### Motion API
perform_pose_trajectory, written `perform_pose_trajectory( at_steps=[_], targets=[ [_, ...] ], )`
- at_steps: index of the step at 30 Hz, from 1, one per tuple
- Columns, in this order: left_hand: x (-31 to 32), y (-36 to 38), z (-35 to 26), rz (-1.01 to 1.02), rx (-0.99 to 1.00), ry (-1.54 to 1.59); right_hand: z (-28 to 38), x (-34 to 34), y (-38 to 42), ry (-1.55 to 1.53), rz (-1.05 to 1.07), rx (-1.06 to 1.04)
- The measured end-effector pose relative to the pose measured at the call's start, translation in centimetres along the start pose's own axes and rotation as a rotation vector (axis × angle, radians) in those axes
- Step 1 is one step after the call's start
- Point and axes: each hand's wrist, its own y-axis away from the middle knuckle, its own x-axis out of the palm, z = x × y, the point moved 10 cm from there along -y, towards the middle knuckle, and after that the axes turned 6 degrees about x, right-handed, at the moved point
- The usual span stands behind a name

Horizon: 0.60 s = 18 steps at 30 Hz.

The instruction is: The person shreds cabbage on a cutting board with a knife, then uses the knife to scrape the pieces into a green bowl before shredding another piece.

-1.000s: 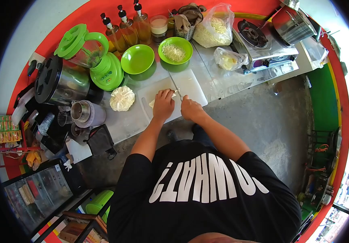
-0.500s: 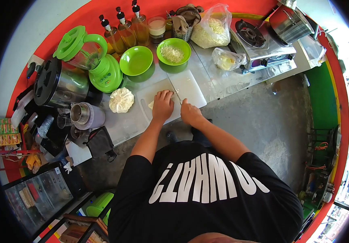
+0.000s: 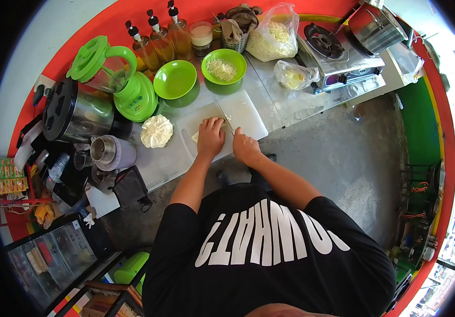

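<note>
On the white cutting board, my left hand is curled over a pale vegetable piece, most of which it hides. Close to its right, my right hand is closed around the handle of a knife. The thin blade points away from me, beside the left fingertips. Small pale shreds lie on the board past the blade. A cut cabbage head rests left of the board. Behind the board stands a green bowl of pale shreds.
Another green bowl, a green blender and pump bottles line the back left. A bag of shreds, a smaller bag and a gas stove stand right. A purple flask is at left.
The right hand and knife have shifted slightly, with the blade still beside the left fingers. The left hand stays over the pale piece. The whole view has moved a little.
</note>
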Motion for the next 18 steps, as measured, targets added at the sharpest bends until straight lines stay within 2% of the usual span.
perform_pose_trajectory(
  at_steps=[6,13,18],
  targets=[
    [0.2,0.1,0.0,0.025,-0.013,-0.011,0.7,-1.9,-1.1,0.038,-0.023,-0.055],
    [-0.1,-0.1,0.0,-0.003,-0.008,-0.02,0.3,0.2,0.1,0.023,0.001,-0.015],
    [0.2,0.0,0.1,0.015,-0.013,-0.016,1.2,-1.2,-1.2,0.043,-0.047,-0.071]
  ],
)
